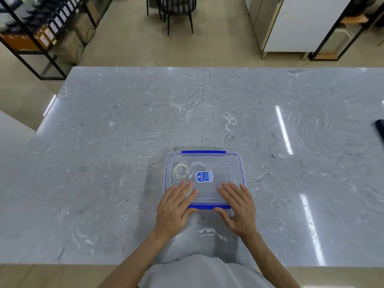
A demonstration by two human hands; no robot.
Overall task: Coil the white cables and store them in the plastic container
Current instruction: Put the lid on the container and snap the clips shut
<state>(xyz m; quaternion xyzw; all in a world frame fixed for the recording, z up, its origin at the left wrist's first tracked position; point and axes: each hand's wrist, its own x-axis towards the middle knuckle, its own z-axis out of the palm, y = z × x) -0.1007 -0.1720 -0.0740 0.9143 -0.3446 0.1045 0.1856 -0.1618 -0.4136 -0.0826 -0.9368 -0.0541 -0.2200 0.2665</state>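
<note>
A clear plastic container with blue latches sits on the grey marble table, its transparent lid on top with a blue label in the middle. Inside, on the left, lie two coiled white cables, one cream-white and one whiter beside it. My left hand rests flat on the near left part of the lid, its fingers straight and its thumb by the front blue latch. My right hand lies flat on the near right part, thumb beside the same latch.
The marble table stretches wide on all sides of the container. A dark object lies at the table's right edge. Beyond the table stand black shelving at the back left, a chair, and a white cabinet at the back right.
</note>
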